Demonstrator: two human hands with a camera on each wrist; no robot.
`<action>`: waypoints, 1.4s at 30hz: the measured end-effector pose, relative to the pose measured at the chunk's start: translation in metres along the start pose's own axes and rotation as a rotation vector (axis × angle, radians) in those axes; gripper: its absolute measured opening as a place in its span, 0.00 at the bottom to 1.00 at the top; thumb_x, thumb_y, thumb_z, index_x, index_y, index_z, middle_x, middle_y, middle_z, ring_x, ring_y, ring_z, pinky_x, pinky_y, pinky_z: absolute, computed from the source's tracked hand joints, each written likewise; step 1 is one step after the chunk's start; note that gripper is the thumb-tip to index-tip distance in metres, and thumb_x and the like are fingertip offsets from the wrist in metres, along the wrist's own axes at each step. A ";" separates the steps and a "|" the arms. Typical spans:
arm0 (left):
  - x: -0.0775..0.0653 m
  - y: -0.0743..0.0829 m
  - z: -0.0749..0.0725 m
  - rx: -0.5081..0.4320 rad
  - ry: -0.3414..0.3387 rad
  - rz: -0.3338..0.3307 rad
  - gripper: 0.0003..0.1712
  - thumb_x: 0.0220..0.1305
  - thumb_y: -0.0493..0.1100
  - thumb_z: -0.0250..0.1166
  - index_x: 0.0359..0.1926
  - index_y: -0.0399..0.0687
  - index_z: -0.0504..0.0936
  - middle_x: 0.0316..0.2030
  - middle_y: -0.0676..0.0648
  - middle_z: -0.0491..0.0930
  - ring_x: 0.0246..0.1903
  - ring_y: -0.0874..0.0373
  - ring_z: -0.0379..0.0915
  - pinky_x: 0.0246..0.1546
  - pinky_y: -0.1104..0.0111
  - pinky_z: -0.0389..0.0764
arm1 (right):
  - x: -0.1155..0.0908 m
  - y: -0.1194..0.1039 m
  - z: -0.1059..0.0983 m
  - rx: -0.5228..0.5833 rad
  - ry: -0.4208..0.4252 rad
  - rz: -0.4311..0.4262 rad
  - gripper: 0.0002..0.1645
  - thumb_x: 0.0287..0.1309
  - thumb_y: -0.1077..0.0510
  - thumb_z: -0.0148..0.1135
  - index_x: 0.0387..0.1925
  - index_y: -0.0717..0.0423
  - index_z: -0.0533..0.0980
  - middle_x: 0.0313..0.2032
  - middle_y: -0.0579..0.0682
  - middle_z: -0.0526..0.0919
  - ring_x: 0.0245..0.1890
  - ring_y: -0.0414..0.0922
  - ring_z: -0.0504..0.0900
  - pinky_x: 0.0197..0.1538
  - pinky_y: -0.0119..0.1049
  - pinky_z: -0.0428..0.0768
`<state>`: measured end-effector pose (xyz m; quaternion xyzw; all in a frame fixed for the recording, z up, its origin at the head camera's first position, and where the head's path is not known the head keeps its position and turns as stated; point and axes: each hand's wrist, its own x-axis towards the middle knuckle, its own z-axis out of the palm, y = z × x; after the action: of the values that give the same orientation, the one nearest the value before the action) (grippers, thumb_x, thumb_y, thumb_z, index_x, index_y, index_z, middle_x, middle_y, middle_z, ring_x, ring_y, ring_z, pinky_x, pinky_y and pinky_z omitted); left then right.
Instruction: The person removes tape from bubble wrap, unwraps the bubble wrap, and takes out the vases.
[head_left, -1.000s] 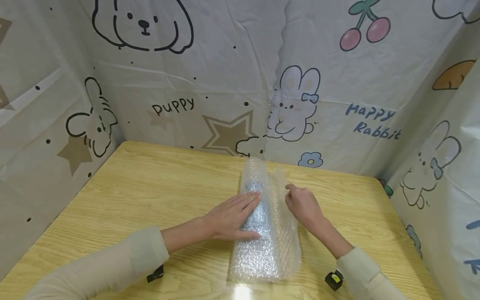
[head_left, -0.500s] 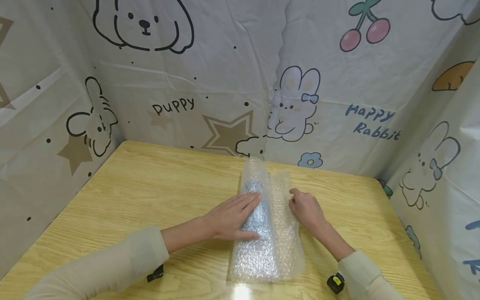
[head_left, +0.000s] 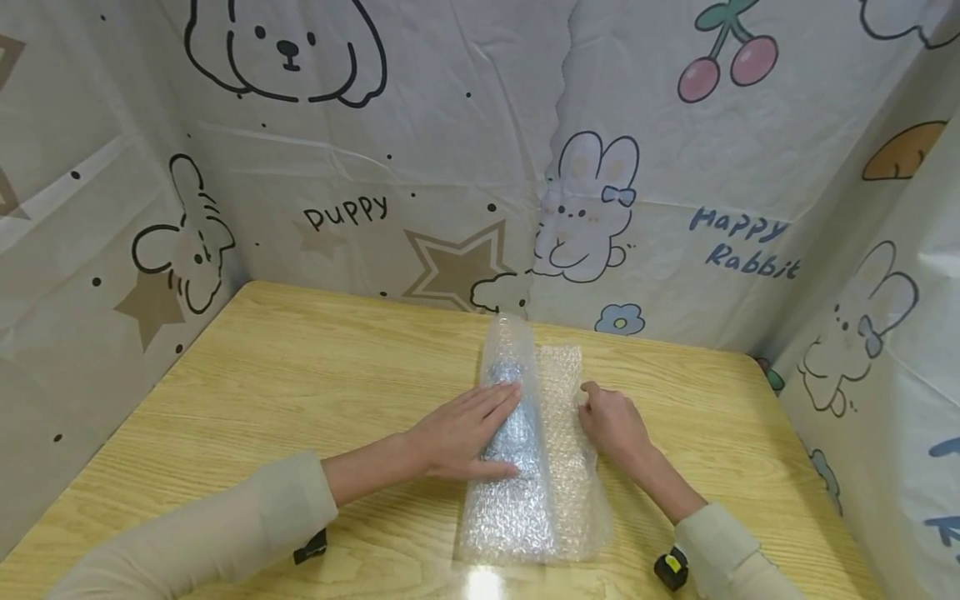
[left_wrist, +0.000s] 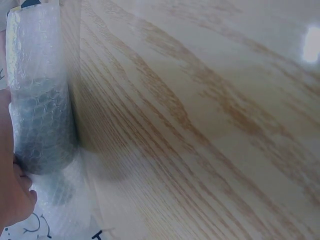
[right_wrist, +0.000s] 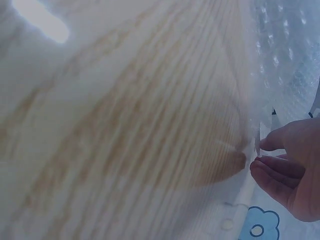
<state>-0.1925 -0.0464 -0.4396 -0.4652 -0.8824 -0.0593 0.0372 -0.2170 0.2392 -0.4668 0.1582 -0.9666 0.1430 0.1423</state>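
A bundle of clear bubble wrap (head_left: 510, 521) lies lengthwise on the table, rolled around a bottle-shaped bluish object (head_left: 512, 375) that shows blurred through the layers. My left hand (head_left: 467, 433) rests across the roll, fingers straight and thumb spread. The wrapped shape (left_wrist: 42, 120) stands out along the left side of the left wrist view, and its kind stays hidden under the bubbles. My right hand (head_left: 613, 421) pinches the edge of the loose flap (head_left: 566, 450) on the roll's right. In the right wrist view, thumb and fingertips (right_wrist: 267, 145) meet at that thin edge.
The wood-grain table (head_left: 337, 358) runs back to a printed cloth (head_left: 450, 167) with cartoon animals, which also hangs at both sides. A small black device with a yellow mark (head_left: 671, 568) sits under the right wrist, and another black device (head_left: 311, 547) under the left.
The loose flap has come down flatter and spread farther right. My right hand has shifted slightly right and nearer with its edge. My left hand has stayed on the roll.
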 end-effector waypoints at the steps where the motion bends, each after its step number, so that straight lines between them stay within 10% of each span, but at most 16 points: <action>1: 0.000 0.000 0.000 -0.003 -0.002 -0.002 0.58 0.68 0.75 0.47 0.77 0.35 0.47 0.77 0.38 0.44 0.76 0.47 0.41 0.74 0.59 0.47 | 0.000 0.000 0.000 0.003 -0.010 0.010 0.18 0.54 0.68 0.67 0.47 0.72 0.78 0.26 0.56 0.84 0.19 0.43 0.75 0.24 0.43 0.80; 11: 0.001 -0.001 0.001 -0.008 0.003 -0.001 0.58 0.67 0.76 0.47 0.77 0.35 0.48 0.77 0.38 0.44 0.76 0.47 0.41 0.74 0.60 0.46 | 0.000 -0.007 -0.007 -0.084 -0.011 0.065 0.21 0.56 0.58 0.70 0.50 0.62 0.80 0.47 0.62 0.83 0.39 0.61 0.84 0.27 0.55 0.82; 20: 0.001 -0.001 0.002 -0.008 0.016 0.004 0.58 0.67 0.76 0.47 0.77 0.35 0.48 0.77 0.38 0.46 0.75 0.46 0.43 0.74 0.58 0.49 | -0.001 -0.032 -0.018 -0.055 0.080 -0.088 0.18 0.60 0.56 0.69 0.47 0.62 0.82 0.55 0.61 0.81 0.54 0.60 0.79 0.44 0.55 0.84; 31: 0.000 -0.001 0.003 -0.014 0.029 0.010 0.58 0.67 0.76 0.47 0.77 0.35 0.48 0.77 0.39 0.45 0.76 0.47 0.42 0.74 0.58 0.49 | -0.008 -0.060 -0.029 0.122 -0.098 -0.064 0.32 0.72 0.41 0.52 0.65 0.57 0.73 0.66 0.59 0.72 0.65 0.58 0.70 0.61 0.57 0.74; 42: -0.002 -0.003 0.003 -0.014 0.036 0.025 0.57 0.68 0.75 0.47 0.77 0.33 0.47 0.77 0.37 0.45 0.76 0.46 0.42 0.74 0.57 0.49 | -0.018 -0.071 -0.021 0.147 -0.178 -0.244 0.48 0.67 0.32 0.54 0.77 0.56 0.56 0.73 0.58 0.60 0.71 0.56 0.62 0.68 0.53 0.65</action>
<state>-0.1935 -0.0492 -0.4429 -0.4752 -0.8754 -0.0734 0.0508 -0.1716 0.1863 -0.4364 0.2966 -0.9358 0.1806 0.0604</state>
